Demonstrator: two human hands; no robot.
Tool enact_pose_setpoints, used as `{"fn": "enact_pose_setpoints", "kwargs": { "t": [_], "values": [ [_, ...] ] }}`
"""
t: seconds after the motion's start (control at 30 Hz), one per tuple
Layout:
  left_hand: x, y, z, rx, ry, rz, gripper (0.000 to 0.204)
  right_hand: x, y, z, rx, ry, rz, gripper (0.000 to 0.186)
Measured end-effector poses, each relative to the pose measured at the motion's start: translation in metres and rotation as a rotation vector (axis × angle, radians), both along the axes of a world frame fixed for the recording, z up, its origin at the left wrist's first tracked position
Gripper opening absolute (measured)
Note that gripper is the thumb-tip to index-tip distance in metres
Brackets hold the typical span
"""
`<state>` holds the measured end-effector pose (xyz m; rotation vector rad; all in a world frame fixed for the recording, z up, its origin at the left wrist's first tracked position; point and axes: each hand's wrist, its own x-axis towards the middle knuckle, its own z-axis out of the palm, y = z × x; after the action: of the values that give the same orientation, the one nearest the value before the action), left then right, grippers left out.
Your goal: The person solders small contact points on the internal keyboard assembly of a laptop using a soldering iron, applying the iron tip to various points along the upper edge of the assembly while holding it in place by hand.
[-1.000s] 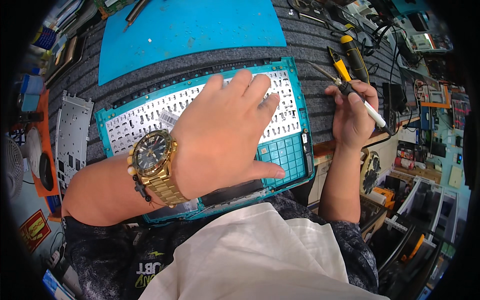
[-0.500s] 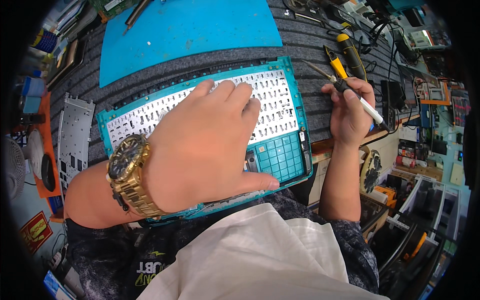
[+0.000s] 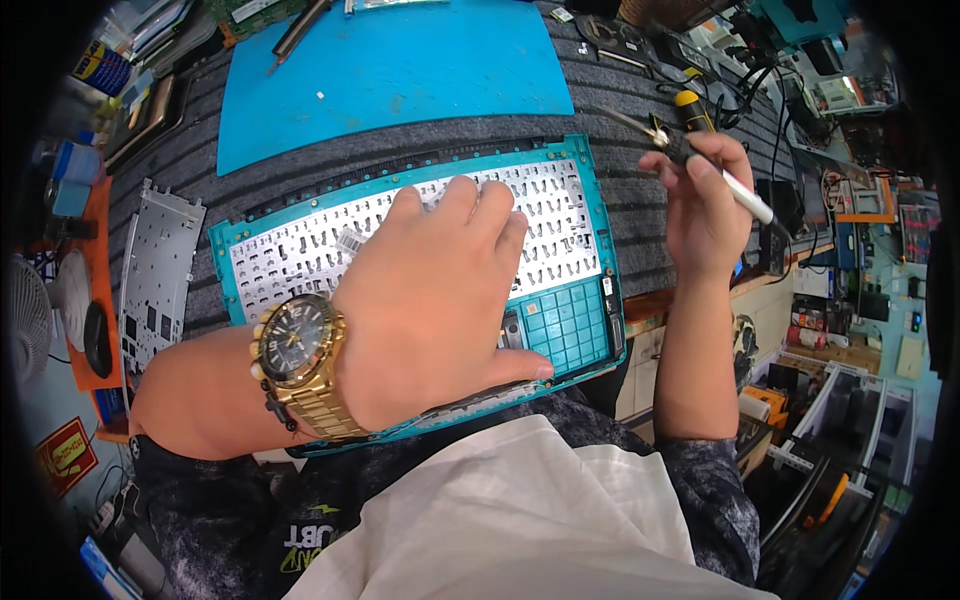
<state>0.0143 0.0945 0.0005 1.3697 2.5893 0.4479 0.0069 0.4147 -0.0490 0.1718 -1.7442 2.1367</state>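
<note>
A teal laptop top case [image 3: 222, 262] lies underside up at the bench edge nearest me. Set into it is a silver metal keyboard backplate [image 3: 560, 225] full of small cutouts. Across this plate my left hand [image 3: 430, 300] is spread palm down, thumb stretched toward the near edge and fingertips on the metal; it hides the middle of the case. To the right of the case, my right hand [image 3: 708, 215] grips a soldering iron [image 3: 748, 197] by its black and white handle. The iron's thin tip points up and left, above the bench and apart from the case.
Beyond the case is a blue work mat [image 3: 400, 85] on a ribbed grey bench cover. A perforated metal plate [image 3: 165, 260] lies at left. Past the iron is a yellow and black screwdriver [image 3: 692, 110]. Cables and tools crowd the far right; a fan [image 3: 32, 318] stands far left.
The view has shifted slightly. My right hand has risen a little with the soldering iron, now covering the yellow tool behind it. My left hand stays spread on the backplate.
</note>
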Motion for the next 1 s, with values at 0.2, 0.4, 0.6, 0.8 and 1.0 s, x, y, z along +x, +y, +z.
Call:
{"fn": "enact_pose_setpoints", "kwargs": {
  "t": [0.2,0.4,0.6,0.8,1.0],
  "values": [
    [0.0,0.005,0.001,-0.055,-0.004,0.011,0.105,-0.048,-0.018,-0.002,0.174,-0.12,0.024,0.019],
    [0.0,0.007,0.007,-0.117,-0.008,0.024,0.103,-0.06,-0.023,-0.024,0.28,-0.128,-0.01,0.021],
    [-0.002,0.01,0.008,-0.158,-0.057,0.016,0.103,-0.056,-0.033,-0.022,0.391,-0.154,-0.032,0.024],
    [-0.002,0.009,0.013,-0.174,-0.058,0.016,0.103,-0.055,-0.037,-0.018,0.502,-0.154,-0.035,0.023],
    [-0.001,0.009,0.013,-0.179,-0.053,0.012,0.104,-0.054,-0.041,-0.016,0.516,-0.165,-0.038,0.024]
  ]
}}
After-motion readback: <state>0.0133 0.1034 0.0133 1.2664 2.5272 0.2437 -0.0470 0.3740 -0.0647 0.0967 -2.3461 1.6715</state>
